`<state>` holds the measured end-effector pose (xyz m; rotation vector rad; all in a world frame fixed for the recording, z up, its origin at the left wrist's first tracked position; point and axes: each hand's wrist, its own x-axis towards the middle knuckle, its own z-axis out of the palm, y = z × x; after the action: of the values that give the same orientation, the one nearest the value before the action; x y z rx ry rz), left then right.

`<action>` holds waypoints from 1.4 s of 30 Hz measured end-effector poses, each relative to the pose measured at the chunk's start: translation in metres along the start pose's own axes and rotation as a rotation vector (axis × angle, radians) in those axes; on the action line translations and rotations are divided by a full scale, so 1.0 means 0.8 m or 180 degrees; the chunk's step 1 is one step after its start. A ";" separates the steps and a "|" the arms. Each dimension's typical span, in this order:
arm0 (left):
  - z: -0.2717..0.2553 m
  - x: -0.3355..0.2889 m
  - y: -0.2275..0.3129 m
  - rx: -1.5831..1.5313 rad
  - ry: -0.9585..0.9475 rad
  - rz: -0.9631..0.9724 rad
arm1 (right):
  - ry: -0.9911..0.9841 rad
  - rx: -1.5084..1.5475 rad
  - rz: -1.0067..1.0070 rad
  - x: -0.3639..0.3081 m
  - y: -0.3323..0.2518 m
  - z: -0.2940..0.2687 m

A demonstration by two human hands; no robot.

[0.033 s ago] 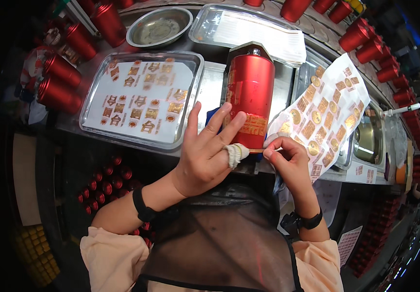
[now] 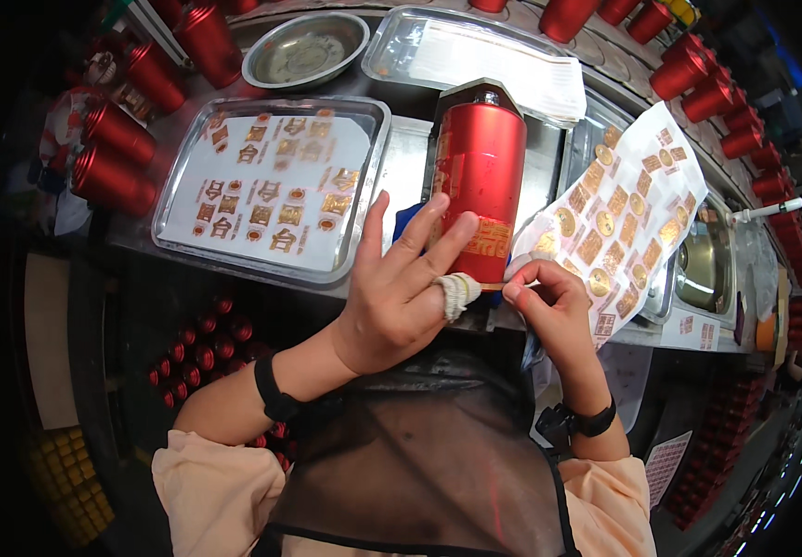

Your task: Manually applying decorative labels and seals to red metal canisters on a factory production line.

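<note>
A shiny red bottle (image 2: 481,153) with gold print lies on a stand, its neck pointing away from me. My left hand (image 2: 396,302) has its fingers spread, with fingertips resting on the bottle's left side beside a square gold motif (image 2: 490,239). A pale ribbed finger cover (image 2: 460,294) wraps one of its digits. At the near end of the bottle, my right hand (image 2: 549,302) is closed, thumb and forefinger together at the gold base rim. To the right lies a white sheet of gold decals (image 2: 638,218).
Left of the bottle stands a metal tray (image 2: 167,200) with a decal sheet (image 2: 317,148) in it. Behind are a metal bowl (image 2: 303,54) and another tray holding white sheets (image 2: 503,70). Red bottles (image 2: 113,178) stand around the bench; a metal basin (image 2: 705,269) is at right.
My left hand has shifted very slightly to the right along the bottle. The right hand looks unmoved.
</note>
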<state>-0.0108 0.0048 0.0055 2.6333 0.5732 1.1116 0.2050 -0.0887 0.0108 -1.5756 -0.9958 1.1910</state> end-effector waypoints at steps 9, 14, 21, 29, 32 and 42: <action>0.016 0.012 0.003 -0.0021 0.0007 0.0190 | -0.0049 -0.0027 -0.0096 0.005 0.012 0.003; 0.017 -0.020 -0.009 -0.1057 0.0287 -0.0707 | -0.0082 -0.0170 -0.0124 -0.003 0.000 0.003; 0.018 -0.025 -0.009 -0.0902 0.0357 -0.0698 | -0.0095 0.0080 -0.0094 -0.007 -0.012 0.002; 0.017 -0.025 -0.007 -0.0254 0.0306 -0.0286 | -0.0002 -0.0003 -0.0178 -0.006 -0.012 0.003; 0.010 -0.017 -0.003 -0.0069 0.0148 -0.0128 | 0.0000 0.0013 -0.0131 -0.006 -0.011 0.004; 0.021 0.005 0.003 0.0072 0.0014 0.0029 | 0.0047 0.0151 0.0156 -0.001 -0.003 0.016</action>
<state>0.0047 0.0035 -0.0023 2.6559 0.5787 1.1205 0.1921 -0.0867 0.0119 -1.5772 -0.9175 1.2261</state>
